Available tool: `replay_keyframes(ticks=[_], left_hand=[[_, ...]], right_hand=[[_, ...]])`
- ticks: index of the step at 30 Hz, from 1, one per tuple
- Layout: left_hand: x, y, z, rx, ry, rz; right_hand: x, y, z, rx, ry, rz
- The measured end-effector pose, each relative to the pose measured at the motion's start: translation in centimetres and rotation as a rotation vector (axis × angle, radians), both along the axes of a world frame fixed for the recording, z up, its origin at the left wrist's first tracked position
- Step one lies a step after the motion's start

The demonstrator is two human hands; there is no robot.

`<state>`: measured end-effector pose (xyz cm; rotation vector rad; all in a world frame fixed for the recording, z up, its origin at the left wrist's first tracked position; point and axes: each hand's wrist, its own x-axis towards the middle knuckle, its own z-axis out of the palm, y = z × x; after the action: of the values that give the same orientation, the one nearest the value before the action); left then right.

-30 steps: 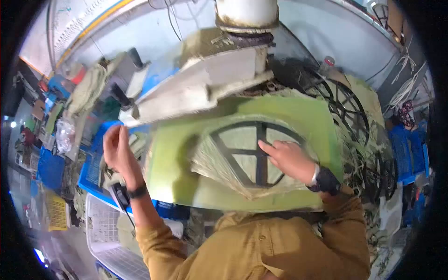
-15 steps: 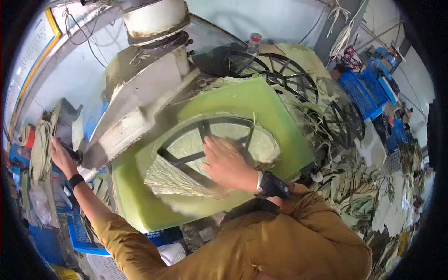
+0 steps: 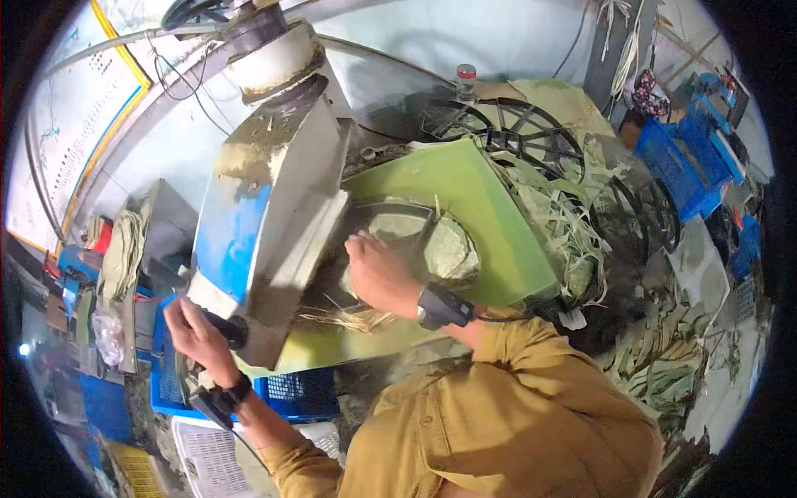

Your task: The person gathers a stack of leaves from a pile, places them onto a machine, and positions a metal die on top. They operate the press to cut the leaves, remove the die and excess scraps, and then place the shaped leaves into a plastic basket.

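My left hand is at the lower left, its fingers around the black handle on the end of a press's swing arm. That arm, white with a blue patch, covers the left part of the green cutting board. My right hand is over a black fan-shaped cutting die, its fingers curled in; what they grip, if anything, is hidden. Under the die is a stack of pale green sheets, perhaps leaves. Frayed strips stick out below my right wrist.
Round black spoked frames and shredded strips lie behind and right of the board. A red-lidded jar stands at the back. Blue crates are at right, a white basket at lower left. Scraps cover the right side.
The press arm has swung right over the board's left side and part of the die. My left hand has moved right with the handle. My right fingers, earlier flat, are now curled.
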<state>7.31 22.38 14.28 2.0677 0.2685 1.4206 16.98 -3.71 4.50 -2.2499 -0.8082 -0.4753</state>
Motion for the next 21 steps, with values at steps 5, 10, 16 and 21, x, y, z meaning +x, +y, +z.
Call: replay_keyframes(ticks=[5, 10, 16, 21], left_hand=[[-2.6, -7.2, 0.5, 0.053, -0.023, -0.178], [-1.7, -5.5, 1.4, -0.009, -0.027, 0.280], [-1.2, -7.3, 0.8, -0.397, -0.038, -0.140], [-1.2, -11.8, 1.4, -0.409, -0.103, -0.265]], right_hand=[[-1.3, -2.2, 1.6, 0.693, -0.225, 0.050], [-4.8, -4.0, 8.2, 0.551, -0.137, 0.432], [-4.5, -4.8, 9.6, 0.725, 0.564, 0.718], [-3.4, -9.4, 10.0, 0.834, 0.578, 0.661]])
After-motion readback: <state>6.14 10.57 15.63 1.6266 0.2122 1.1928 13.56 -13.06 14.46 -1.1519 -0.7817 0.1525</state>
